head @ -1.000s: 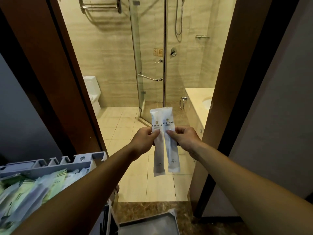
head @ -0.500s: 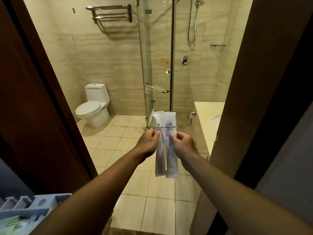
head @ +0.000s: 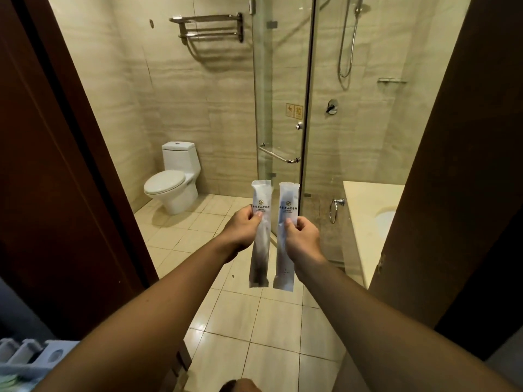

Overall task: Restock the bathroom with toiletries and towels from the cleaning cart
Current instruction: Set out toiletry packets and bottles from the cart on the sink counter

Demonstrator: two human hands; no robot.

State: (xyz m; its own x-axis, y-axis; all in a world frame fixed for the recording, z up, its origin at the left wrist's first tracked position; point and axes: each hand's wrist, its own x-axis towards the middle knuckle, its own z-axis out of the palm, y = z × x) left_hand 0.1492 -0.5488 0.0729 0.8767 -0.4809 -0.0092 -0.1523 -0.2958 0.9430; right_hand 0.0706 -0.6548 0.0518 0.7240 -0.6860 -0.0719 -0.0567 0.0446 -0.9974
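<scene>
Half a second ago the two white sachets overlapped; now they hang apart with a narrow gap between them. The left hand (head: 242, 225) pinches the left sachet (head: 259, 236) and the right hand (head: 301, 239) pinches the right sachet (head: 285, 241), both upright in the doorway. The view has advanced: more of the toilet (head: 172, 179) shows, and the cleaning cart (head: 31, 360) sits lower left.
</scene>
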